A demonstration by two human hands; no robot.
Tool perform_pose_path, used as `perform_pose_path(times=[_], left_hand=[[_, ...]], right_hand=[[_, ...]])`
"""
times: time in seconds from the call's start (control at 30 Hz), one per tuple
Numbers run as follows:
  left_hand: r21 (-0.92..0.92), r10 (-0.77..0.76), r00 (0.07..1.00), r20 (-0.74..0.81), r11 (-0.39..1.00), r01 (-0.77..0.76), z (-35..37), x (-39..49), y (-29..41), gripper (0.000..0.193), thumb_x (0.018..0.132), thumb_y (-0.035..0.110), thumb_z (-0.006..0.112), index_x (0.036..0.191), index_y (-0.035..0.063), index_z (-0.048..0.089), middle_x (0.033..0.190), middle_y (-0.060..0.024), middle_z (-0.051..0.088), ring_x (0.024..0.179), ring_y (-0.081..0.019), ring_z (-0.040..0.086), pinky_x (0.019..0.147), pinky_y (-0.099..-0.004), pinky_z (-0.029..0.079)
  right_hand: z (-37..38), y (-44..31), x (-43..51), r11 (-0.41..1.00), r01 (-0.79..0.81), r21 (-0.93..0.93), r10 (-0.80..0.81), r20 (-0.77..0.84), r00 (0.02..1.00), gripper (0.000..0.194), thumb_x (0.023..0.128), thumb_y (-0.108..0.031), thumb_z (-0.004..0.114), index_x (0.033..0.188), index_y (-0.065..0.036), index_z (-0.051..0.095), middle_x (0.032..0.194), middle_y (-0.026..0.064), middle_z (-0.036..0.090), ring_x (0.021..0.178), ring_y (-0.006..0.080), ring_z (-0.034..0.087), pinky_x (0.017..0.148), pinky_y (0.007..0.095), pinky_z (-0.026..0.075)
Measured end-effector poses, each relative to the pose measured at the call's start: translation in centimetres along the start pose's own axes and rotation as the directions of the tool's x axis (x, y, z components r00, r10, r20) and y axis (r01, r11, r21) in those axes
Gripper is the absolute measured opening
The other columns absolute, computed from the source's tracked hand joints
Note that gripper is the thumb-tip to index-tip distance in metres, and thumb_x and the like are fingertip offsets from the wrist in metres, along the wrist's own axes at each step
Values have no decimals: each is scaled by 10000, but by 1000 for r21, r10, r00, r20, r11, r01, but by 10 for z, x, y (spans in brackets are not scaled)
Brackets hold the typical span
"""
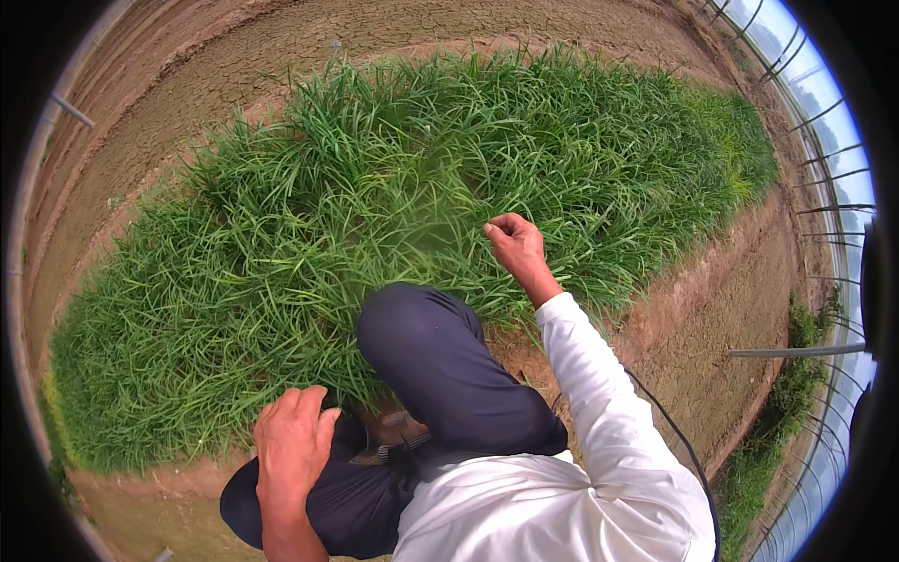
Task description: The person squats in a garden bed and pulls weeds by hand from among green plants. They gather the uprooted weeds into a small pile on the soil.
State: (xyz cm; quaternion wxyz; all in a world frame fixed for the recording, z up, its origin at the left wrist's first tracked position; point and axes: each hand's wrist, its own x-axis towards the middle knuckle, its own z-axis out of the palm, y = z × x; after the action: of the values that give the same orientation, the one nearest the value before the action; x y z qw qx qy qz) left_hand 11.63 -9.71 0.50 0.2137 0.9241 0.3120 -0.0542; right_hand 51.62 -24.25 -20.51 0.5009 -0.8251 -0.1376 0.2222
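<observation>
My right hand point(518, 246) is raised over a dense bed of long-leaved green plants point(379, 190). Its thumb is closed against curled fingers, and I can make out nothing between them. By my bent left knee point(242, 502), my left hand point(291, 435) hangs loosely, back of the hand upward, its thumb a little apart from the fingers. It holds no visible thing; its fingertips are partly turned away from view. The plants' narrow leaves lean in many directions, and their bases are mostly hidden. My right knee point(414, 316), in dark trousers, juts over the bed's near edge.
Cracked dry soil point(260, 60) runs along the far side of the bed, with more bare soil point(702, 323) to the right. A grey pole point(797, 351) stands at the right, before curved greenhouse ribs point(839, 207). Behind my right arm runs a black cable point(674, 428).
</observation>
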Motion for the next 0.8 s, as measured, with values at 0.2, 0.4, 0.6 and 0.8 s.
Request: perform_pose_path(times=[0.2, 0.4, 0.6, 0.8], left_hand=[[12, -33, 995, 89, 999, 32, -6, 2, 2, 350, 909, 196, 785, 1217, 48, 710, 1025, -151, 696, 972, -370, 671, 883, -479, 510], [-1, -31, 991, 128, 1000, 31, -7, 5, -4, 385, 924, 224, 772, 1255, 44, 699, 1012, -142, 678, 988, -354, 665, 893, -469, 498], [-21, -16, 990, 141, 1000, 19, -7, 8, -4, 403, 905, 226, 783, 1255, 46, 697, 1014, -138, 668, 979, -356, 659, 887, -469, 496], [-38, 25, 986, 163, 999, -19, -12, 8, 3, 398, 921, 224, 746, 1272, 46, 692, 1079, -150, 674, 993, -362, 651, 895, -466, 503]], right_hand=[[49, -29, 80, 973, 63, -220, -66, -4, 998, 333, 907, -291, 788, 1109, -27, 774, 1037, 174, 797, 979, 320, 767, 904, 403, 590], [88, -23, 137, 933, 49, -357, -55, -8, 998, 423, 867, -324, 821, 1171, -41, 741, 1154, 206, 770, 1106, 365, 731, 973, 430, 564], [103, -13, 158, 864, 129, -486, -110, 67, 992, 337, 881, -307, 817, 1039, -17, 750, 934, 161, 785, 838, 289, 759, 788, 410, 596], [91, -35, 164, 977, 89, -195, -87, 19, 996, 267, 950, -284, 807, 963, -30, 726, 813, 47, 734, 646, 131, 693, 634, 318, 558]])
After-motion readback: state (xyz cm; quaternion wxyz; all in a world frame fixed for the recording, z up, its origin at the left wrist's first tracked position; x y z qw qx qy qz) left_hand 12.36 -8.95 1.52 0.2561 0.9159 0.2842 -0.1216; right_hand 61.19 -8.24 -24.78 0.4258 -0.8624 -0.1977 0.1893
